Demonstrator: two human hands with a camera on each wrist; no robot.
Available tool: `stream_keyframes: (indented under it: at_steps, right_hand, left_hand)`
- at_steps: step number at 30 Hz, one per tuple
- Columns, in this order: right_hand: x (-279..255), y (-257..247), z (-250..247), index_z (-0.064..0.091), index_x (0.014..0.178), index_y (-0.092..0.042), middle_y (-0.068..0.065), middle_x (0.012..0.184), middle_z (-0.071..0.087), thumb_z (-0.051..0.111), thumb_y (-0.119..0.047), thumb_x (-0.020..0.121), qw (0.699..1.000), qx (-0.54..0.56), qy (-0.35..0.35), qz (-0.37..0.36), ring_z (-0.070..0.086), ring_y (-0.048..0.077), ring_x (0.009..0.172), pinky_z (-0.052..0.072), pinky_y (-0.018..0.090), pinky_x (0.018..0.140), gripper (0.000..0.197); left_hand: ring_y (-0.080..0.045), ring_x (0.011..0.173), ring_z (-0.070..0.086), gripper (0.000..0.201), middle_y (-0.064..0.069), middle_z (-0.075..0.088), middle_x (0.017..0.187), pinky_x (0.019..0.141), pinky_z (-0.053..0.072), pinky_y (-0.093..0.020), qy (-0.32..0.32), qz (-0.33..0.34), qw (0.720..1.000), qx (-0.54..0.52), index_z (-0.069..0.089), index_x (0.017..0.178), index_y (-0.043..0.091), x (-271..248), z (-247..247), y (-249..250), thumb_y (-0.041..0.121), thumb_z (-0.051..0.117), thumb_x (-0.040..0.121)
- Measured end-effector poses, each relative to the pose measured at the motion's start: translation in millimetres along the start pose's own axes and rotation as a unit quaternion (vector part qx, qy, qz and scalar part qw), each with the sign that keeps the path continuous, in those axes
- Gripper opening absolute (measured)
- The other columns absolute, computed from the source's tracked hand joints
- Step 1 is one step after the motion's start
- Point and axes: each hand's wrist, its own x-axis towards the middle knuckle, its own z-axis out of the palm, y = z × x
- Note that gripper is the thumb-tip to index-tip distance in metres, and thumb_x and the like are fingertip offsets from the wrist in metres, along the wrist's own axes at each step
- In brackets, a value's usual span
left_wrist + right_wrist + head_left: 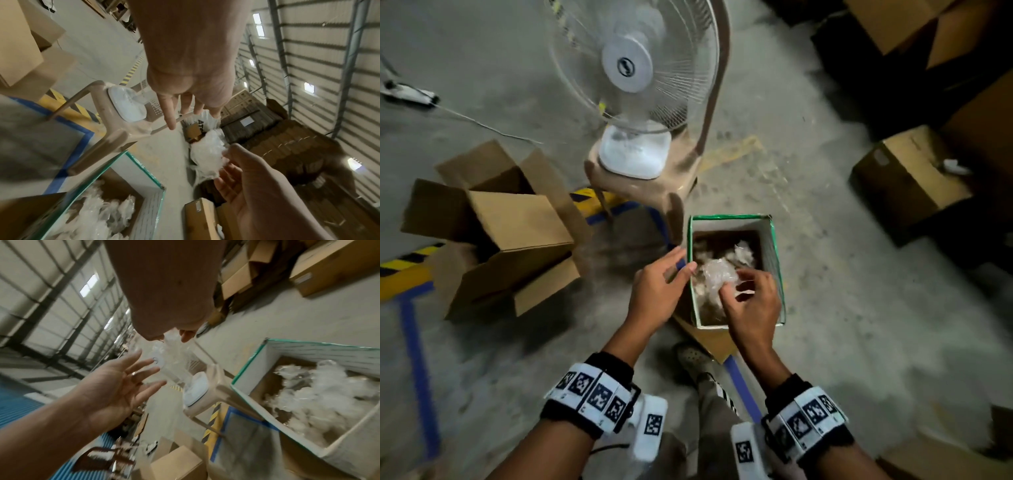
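Observation:
My right hand [743, 291] pinches a crumpled clear plastic bag [717, 274] over the open green-rimmed white box [770, 260]. That bag [207, 155] hangs from my right fingers in the left wrist view, and the right wrist view shows the bag [174, 356] trailing down from thumb and fingertips. My left hand [671, 270] hovers beside the box's left rim, fingers spread and relaxed, holding nothing; the same left hand [127, 378] shows an open palm. Several more crumpled plastic bags [308, 386] lie inside the box.
A white table fan [633, 75] stands on a beige plastic chair [640, 185] just beyond the box. An open cardboard box [500, 233] sits at the left, closed cartons [907, 178] at the right. Blue and yellow-black floor tape [414, 370] marks the concrete floor.

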Motion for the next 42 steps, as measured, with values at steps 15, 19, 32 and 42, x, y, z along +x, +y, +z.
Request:
stream_keyframes:
  at_steps: [15,19,32,42]
  right_hand:
    - [107,105,55,0.05,0.14,-0.012,0.01,0.136,0.059,0.063,-0.014,0.086,0.946,-0.157,-0.281,0.038,0.056,0.028,0.123,0.045,0.035,0.1,0.056]
    - [95,59,45,0.049,0.141,-0.015,0.005,0.141,0.054,0.065,-0.025,0.09,0.951,-0.125,-0.28,-0.04,0.05,0.022,0.128,0.038,0.031,0.105,0.054]
    - [-57,-136,35,0.056,0.132,-0.012,0.002,0.135,0.052,0.066,-0.033,0.09,0.849,0.095,-0.398,-0.335,0.051,0.015,0.126,0.05,0.04,0.096,0.047]
    - [-284,-227,43,0.059,0.127,-0.014,-0.001,0.129,0.056,0.066,-0.03,0.091,0.681,0.188,-0.543,-0.454,0.053,0.01,0.12,0.042,0.014,0.094,0.041]
  left_hand:
    - [-0.021,0.126,0.051,0.039,-0.005,0.057,0.138,0.103,0.039,-0.03,-0.042,-0.003,0.959,0.28,0.059,0.132,0.013,70,41,-61,0.019,0.06,0.093]
    - [-0.02,0.138,0.037,0.05,-0.001,0.041,0.151,0.108,0.03,-0.03,0.005,-0.003,0.957,0.29,0.047,0.143,0.02,51,16,-50,0.024,0.058,0.095]
    - [-0.031,0.122,0.05,0.046,-0.012,0.055,0.134,0.105,0.03,-0.021,0.389,0.039,0.871,0.299,0.057,0.132,0.007,-180,-156,0,0.031,0.049,0.093]
    - [-0.031,0.115,0.054,0.035,-0.012,0.059,0.126,0.102,0.038,-0.034,0.623,-0.055,0.717,0.307,0.064,0.118,0.003,-451,-221,-29,0.018,0.054,0.089]
